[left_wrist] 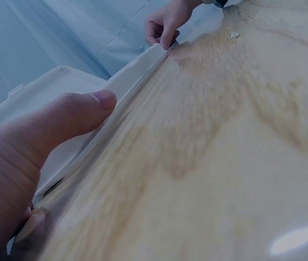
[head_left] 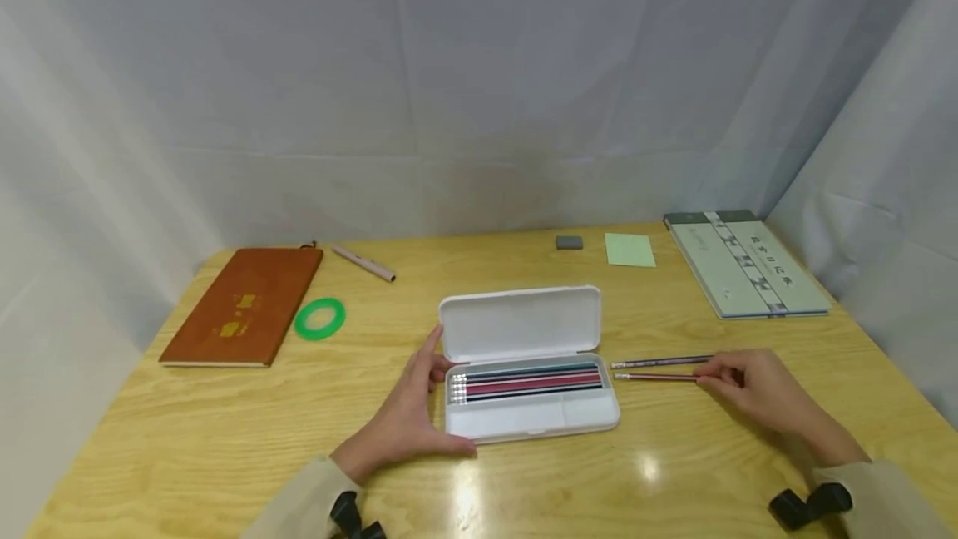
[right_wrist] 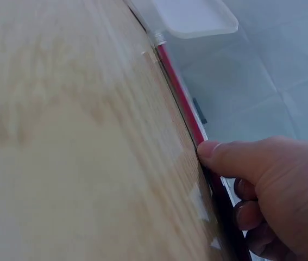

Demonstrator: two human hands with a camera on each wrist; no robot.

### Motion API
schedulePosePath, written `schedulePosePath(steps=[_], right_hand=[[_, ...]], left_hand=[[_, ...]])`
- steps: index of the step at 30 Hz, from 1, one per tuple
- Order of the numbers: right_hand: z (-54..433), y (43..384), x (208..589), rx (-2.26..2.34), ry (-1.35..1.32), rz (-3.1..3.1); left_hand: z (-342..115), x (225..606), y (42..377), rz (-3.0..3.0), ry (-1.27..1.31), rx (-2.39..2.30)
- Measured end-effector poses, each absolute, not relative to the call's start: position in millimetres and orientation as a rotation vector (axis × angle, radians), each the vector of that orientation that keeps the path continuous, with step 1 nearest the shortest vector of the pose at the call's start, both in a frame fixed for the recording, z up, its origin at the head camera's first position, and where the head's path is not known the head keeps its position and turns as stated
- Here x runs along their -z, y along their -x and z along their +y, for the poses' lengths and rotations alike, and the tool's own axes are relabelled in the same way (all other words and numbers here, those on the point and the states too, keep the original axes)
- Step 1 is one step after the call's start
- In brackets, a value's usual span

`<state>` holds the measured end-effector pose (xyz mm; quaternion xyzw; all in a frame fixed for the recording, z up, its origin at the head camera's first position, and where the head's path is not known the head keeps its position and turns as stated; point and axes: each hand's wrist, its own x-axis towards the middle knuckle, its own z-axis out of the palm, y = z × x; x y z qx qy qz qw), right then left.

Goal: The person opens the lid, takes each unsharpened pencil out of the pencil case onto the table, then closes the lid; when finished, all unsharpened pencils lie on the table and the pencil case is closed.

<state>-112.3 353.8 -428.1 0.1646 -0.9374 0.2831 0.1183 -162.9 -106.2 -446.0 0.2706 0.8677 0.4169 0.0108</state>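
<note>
A white pencil case [head_left: 505, 421] lies on the table with its lid [head_left: 521, 324] raised at the back. Several pencils [head_left: 531, 383] lie side by side in its rear compartment, metal ends to the left. My left hand [head_left: 407, 421] grips the case's left end, thumb along the front edge and fingers toward the hinge side. To the right of the case, my right hand [head_left: 763, 393] pinches a red pencil [right_wrist: 180, 98] near its right end. Its eraser end points at the case. Just behind it lies a dark purple pencil [head_left: 659, 361], its right end hidden by that hand.
A brown notebook [head_left: 243, 306], a green tape ring [head_left: 301, 321] and a light-coloured pen [head_left: 362, 262] lie at the left. Toward the back right are a grey eraser [head_left: 569, 243], a pale green sticky-note pad [head_left: 630, 249] and a pale notebook [head_left: 741, 269]. White curtains hang behind the table [head_left: 224, 456].
</note>
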Motion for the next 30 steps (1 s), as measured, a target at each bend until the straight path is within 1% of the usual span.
schedulePosePath(steps=[7,18,24,30], right_hand=[[353.8,117.9,426.9,-0.819,-0.522,-2.714],[344.2,138.0,417.5,-0.674,-0.627,-2.814],[310.0,157.2,408.0,-0.744,-0.673,-2.911],[258.5,169.2,406.3,-0.844,-0.885,-2.856]], left_hand=[[-106.0,443.8,162.0,2.71,-0.869,-1.314],[-106.6,442.8,162.0,2.689,-0.856,-1.31],[-109.2,443.2,162.0,2.703,-0.866,-1.306],[-108.8,445.5,163.6,2.676,-0.856,-1.313]])
